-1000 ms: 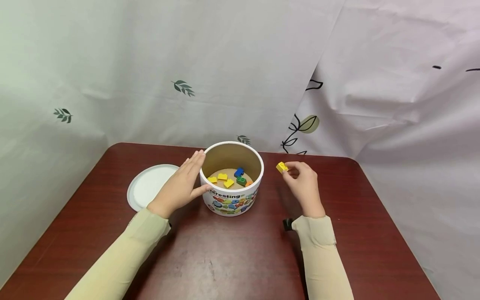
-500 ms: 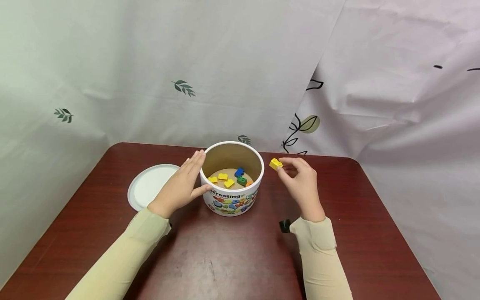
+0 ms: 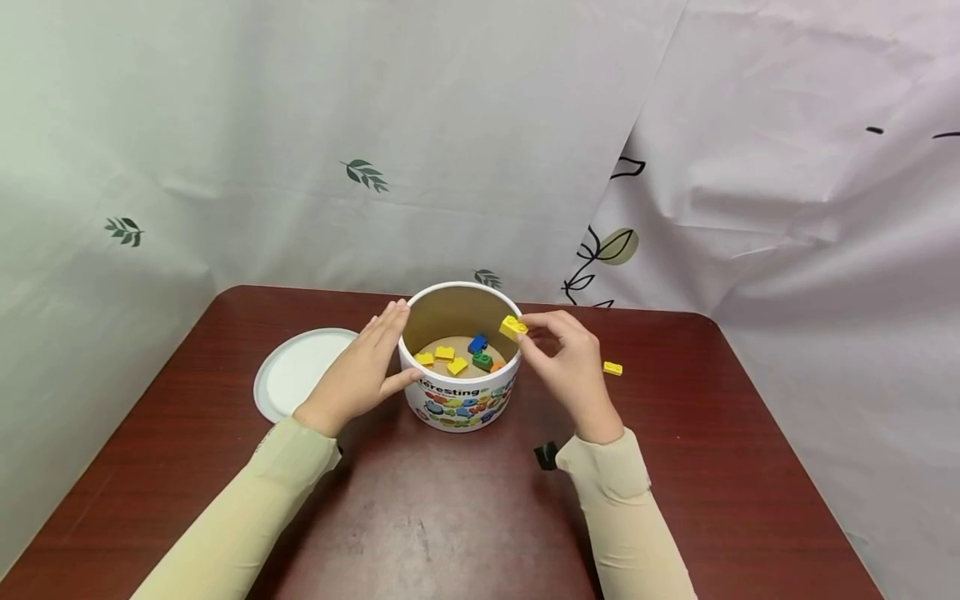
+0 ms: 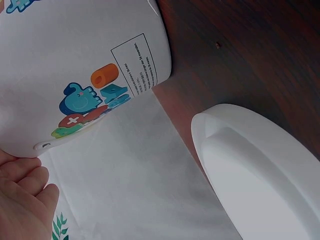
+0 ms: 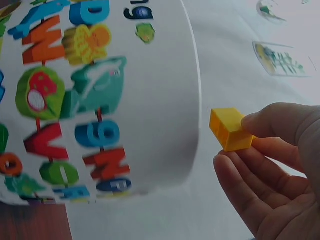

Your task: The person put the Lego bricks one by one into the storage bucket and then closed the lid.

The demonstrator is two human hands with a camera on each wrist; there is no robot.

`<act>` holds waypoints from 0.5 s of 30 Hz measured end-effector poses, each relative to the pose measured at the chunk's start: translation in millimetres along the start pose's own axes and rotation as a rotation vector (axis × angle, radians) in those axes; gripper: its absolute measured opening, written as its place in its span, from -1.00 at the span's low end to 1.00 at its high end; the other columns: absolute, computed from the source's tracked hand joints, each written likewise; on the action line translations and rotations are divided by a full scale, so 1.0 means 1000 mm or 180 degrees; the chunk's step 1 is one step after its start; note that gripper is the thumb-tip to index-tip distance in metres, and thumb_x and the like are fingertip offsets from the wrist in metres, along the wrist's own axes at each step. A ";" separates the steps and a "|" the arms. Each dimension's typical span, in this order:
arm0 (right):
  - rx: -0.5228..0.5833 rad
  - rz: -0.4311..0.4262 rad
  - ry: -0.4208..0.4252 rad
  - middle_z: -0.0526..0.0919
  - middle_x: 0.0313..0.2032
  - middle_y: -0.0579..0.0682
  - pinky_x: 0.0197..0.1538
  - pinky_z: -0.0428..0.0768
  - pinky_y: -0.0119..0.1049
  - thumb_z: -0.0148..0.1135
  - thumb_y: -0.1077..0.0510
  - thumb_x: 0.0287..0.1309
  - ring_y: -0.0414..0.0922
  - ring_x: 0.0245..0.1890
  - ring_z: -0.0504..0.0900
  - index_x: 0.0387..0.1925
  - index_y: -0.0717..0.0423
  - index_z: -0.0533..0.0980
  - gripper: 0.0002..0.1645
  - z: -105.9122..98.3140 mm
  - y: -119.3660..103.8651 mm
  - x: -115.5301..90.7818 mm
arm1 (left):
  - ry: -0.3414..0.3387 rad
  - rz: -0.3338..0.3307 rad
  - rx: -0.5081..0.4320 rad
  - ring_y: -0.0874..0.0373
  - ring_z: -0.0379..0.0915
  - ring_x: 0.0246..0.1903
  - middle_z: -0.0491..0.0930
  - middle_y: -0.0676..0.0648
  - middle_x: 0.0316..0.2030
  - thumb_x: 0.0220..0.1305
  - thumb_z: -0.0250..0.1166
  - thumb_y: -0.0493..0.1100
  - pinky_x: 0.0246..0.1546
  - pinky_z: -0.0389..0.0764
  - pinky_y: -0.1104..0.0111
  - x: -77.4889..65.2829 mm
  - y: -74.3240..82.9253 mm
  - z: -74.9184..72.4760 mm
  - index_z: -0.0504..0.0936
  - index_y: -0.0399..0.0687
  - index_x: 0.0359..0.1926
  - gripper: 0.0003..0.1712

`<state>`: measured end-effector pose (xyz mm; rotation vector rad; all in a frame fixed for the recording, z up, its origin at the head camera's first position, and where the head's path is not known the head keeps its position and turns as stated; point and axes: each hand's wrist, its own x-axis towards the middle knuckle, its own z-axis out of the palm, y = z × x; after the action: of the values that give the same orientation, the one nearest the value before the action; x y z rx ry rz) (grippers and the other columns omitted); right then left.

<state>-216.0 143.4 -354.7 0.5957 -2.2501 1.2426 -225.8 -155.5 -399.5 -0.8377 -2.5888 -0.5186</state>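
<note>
A round white tub (image 3: pixel 459 408) with printed pictures stands on the table, its top uncovered. Inside lie several building bricks: yellow ones such as one yellow brick (image 3: pixel 445 354), a blue brick (image 3: pixel 477 344), a green brick (image 3: pixel 482 361) and part of an orange piece (image 3: pixel 498 367). My left hand (image 3: pixel 362 371) rests against the tub's left side with straight fingers at the rim. Between thumb and fingertips, my right hand (image 3: pixel 567 360) pinches a yellow toy brick (image 3: pixel 513 327) over the tub's right rim. The right wrist view shows this yellow brick (image 5: pixel 231 129) beside the tub's edge.
Left of the tub lies a white round lid (image 3: pixel 296 371), partly behind the left hand. Another yellow brick (image 3: pixel 612 367) lies on the table (image 3: pixel 720 467) right of the right hand. A pale curtain (image 3: pixel 465 142) hangs behind the table.
My right hand has moved left with the yellow brick, from beside the tub to its right rim. The yellow brick on the table has come into sight. My left hand has stayed put.
</note>
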 end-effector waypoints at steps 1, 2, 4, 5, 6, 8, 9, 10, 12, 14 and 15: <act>0.0008 -0.0028 -0.0022 0.61 -0.24 -0.05 -0.25 0.68 -0.23 0.36 0.23 0.04 -0.18 -0.28 0.63 -0.17 0.12 0.64 -0.75 0.002 -0.001 0.001 | 0.0003 0.0002 -0.0001 -0.03 -0.15 0.41 0.00 -0.23 0.41 0.19 0.18 0.31 0.40 -0.03 0.12 0.000 0.000 0.000 0.03 -0.31 0.41 0.05; 0.0009 -0.0050 -0.0044 0.61 -0.25 -0.04 -0.26 0.69 -0.21 0.36 0.23 0.04 -0.17 -0.28 0.63 -0.17 0.13 0.63 -0.75 0.005 -0.001 0.003 | 0.0004 0.0004 0.0000 -0.03 -0.15 0.41 0.00 -0.24 0.41 0.19 0.18 0.30 0.39 -0.02 0.12 0.000 0.000 0.000 0.03 -0.31 0.41 0.05; 0.0016 -0.0072 -0.0097 0.60 -0.25 -0.03 -0.27 0.69 -0.21 0.36 0.24 0.04 -0.16 -0.29 0.63 -0.17 0.15 0.63 -0.75 0.009 -0.002 0.006 | 0.0004 0.0004 -0.0003 -0.03 -0.15 0.41 0.00 -0.23 0.41 0.19 0.18 0.30 0.39 0.00 0.10 0.000 0.000 0.000 0.03 -0.31 0.41 0.05; 0.0012 -0.0074 -0.0127 0.60 -0.25 -0.03 -0.28 0.69 -0.22 0.36 0.24 0.04 -0.16 -0.29 0.62 -0.17 0.14 0.63 -0.75 0.011 -0.002 0.008 | 0.0001 0.0004 -0.0007 -0.03 -0.15 0.41 0.00 -0.23 0.41 0.19 0.18 0.30 0.38 0.01 0.10 0.000 0.000 0.000 0.03 -0.31 0.41 0.05; -0.0003 -0.0075 -0.0154 0.60 -0.25 -0.03 -0.28 0.68 -0.24 0.36 0.24 0.04 -0.17 -0.29 0.62 -0.17 0.14 0.63 -0.75 0.014 -0.001 0.010 | 0.0004 0.0002 -0.0003 -0.03 -0.15 0.41 0.00 -0.23 0.41 0.18 0.19 0.30 0.38 0.02 0.09 0.000 0.000 0.000 0.03 -0.31 0.41 0.05; -0.0033 -0.0059 -0.0207 0.61 -0.26 -0.04 -0.27 0.68 -0.29 0.36 0.24 0.03 -0.19 -0.30 0.61 -0.18 0.13 0.64 -0.75 0.017 0.000 0.014 | 0.0000 0.0001 -0.0009 -0.04 -0.14 0.41 0.01 -0.23 0.41 0.19 0.18 0.30 0.37 0.03 0.08 0.000 0.000 0.000 0.03 -0.31 0.41 0.05; -0.0050 -0.0048 -0.0236 0.61 -0.27 -0.06 -0.27 0.67 -0.32 0.36 0.24 0.03 -0.20 -0.30 0.61 -0.19 0.13 0.64 -0.76 0.019 0.001 0.016 | -0.0003 -0.0002 -0.0011 -0.04 -0.14 0.41 0.00 -0.23 0.41 0.19 0.18 0.30 0.38 0.02 0.08 0.000 0.000 0.000 0.02 -0.31 0.42 0.05; -0.0075 -0.0046 -0.0264 0.61 -0.28 -0.06 -0.26 0.67 -0.34 0.36 0.24 0.04 -0.21 -0.31 0.60 -0.20 0.12 0.64 -0.77 0.021 0.002 0.019 | -0.0007 0.0000 -0.0017 -0.05 -0.14 0.41 0.00 -0.24 0.41 0.19 0.17 0.30 0.38 0.02 0.09 0.000 0.000 0.000 0.02 -0.31 0.42 0.05; -0.0126 -0.0052 -0.0319 0.61 -0.30 -0.05 -0.24 0.66 -0.37 0.35 0.24 0.04 -0.21 -0.32 0.60 -0.21 0.13 0.64 -0.79 0.025 0.004 0.025 | -0.0010 -0.0001 -0.0019 -0.05 -0.14 0.41 0.00 -0.23 0.41 0.19 0.16 0.31 0.38 0.00 0.10 0.000 0.000 0.000 0.02 -0.31 0.42 0.05; -0.0176 -0.0058 -0.0404 0.61 -0.30 -0.04 -0.23 0.65 -0.38 0.34 0.24 0.05 -0.21 -0.32 0.60 -0.22 0.14 0.64 -0.80 0.029 0.006 0.031 | 0.0004 0.0003 -0.0031 -0.06 -0.13 0.41 0.01 -0.24 0.41 0.19 0.16 0.31 0.39 0.00 0.10 0.000 0.000 0.000 0.02 -0.31 0.42 0.05; -0.0199 -0.0060 -0.0455 0.61 -0.30 -0.04 -0.22 0.65 -0.38 0.34 0.23 0.06 -0.21 -0.32 0.61 -0.22 0.14 0.64 -0.80 0.031 0.006 0.034 | 0.0015 0.0003 -0.0038 -0.05 -0.14 0.41 0.01 -0.24 0.41 0.19 0.17 0.31 0.39 0.00 0.10 0.000 0.000 0.000 0.02 -0.31 0.41 0.05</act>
<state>-252.9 115.1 -351.8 0.7001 -2.3851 1.1487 -225.6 -155.4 -399.7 -0.8404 -2.5832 -0.5355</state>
